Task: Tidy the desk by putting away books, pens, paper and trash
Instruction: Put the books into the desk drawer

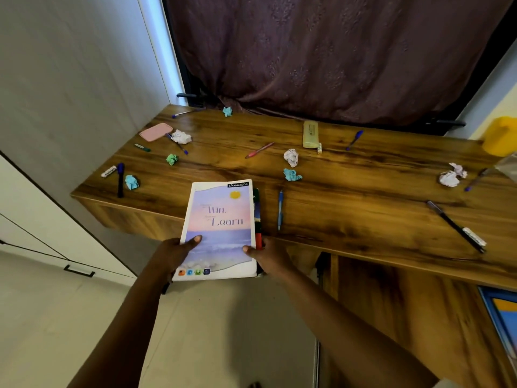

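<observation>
A stack of books (221,219), topped by a pastel notebook with a sea picture, juts over the front edge of the wooden desk (349,175). My left hand (176,252) grips its near left corner, thumb on the cover. My right hand (268,254) holds the near right corner, against the darker book underneath. Pens lie scattered: a blue pen (280,210) right of the stack, a pink pen (260,149), a black pen (120,179), and a long black pen (456,226). Crumpled paper balls dot the desk: a white ball (291,157), a teal ball (291,175), a green ball (171,159).
A pink case (155,131) lies at the back left, a pale yellow pencil box (310,134) at the back centre, a yellow bin (500,137) at the far right. A brown curtain (335,57) hangs behind the desk. White cabinets (56,236) stand to the left.
</observation>
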Available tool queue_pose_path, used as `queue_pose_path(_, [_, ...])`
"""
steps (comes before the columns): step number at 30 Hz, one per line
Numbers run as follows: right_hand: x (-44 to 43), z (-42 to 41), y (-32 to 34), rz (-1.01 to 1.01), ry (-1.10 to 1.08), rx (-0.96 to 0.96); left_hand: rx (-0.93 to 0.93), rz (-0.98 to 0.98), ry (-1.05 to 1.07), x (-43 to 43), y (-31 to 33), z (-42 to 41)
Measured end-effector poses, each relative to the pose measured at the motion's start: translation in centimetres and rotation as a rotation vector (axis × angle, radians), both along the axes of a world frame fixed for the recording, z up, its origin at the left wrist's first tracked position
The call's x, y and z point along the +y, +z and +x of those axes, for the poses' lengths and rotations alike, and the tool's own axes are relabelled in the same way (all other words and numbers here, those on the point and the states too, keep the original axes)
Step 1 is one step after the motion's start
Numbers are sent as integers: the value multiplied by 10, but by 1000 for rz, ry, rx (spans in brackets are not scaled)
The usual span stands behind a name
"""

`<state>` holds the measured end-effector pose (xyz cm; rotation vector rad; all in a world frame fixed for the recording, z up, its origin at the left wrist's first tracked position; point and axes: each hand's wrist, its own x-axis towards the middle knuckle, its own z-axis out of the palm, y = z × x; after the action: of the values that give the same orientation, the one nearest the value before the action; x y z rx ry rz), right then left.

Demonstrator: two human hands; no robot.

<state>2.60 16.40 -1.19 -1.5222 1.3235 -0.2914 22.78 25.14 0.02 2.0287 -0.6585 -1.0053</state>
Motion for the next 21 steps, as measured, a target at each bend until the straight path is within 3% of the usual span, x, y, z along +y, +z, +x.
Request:
queue_pose_path(8, [39, -97, 13, 144, 119, -105, -94, -62, 107, 64, 36, -105])
queue_pose_path(12, [68, -185, 28, 202, 76, -184, -137, -37, 2, 80, 55, -184])
queue_pose_path(16, [98, -285, 39, 289, 34, -234, -105, 144, -179, 87, 70, -262])
queue_pose_path(21, [142, -399, 48, 239, -12, -256, -32, 198, -331, 97, 70, -358])
